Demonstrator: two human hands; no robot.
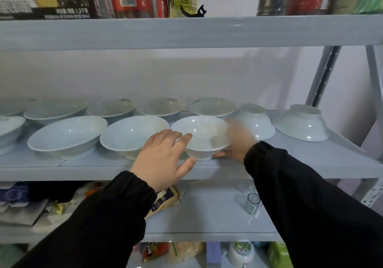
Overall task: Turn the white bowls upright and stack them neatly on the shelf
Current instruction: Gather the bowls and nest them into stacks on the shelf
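a pale grey shelf (300, 164) carries two rows of upright bowls (68, 135), with two overturned bowls (302, 126) at its right end. a front bowl (204, 135) stands upright near the shelf's front edge, between a person's hands. the left grip (163, 155) is open, fingertips touching the bowl's left rim. the right grip (238, 141) is blurred against the bowl's right side, thumb by the foot; whether it holds the bowl is unclear.

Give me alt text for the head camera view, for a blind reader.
Two black-sleeved hands flank an upright white bowl at the front of a grey shelf, the left hand touching its side, the right hand blurred. More upright bowls stand to its left; two overturned bowls to its right.
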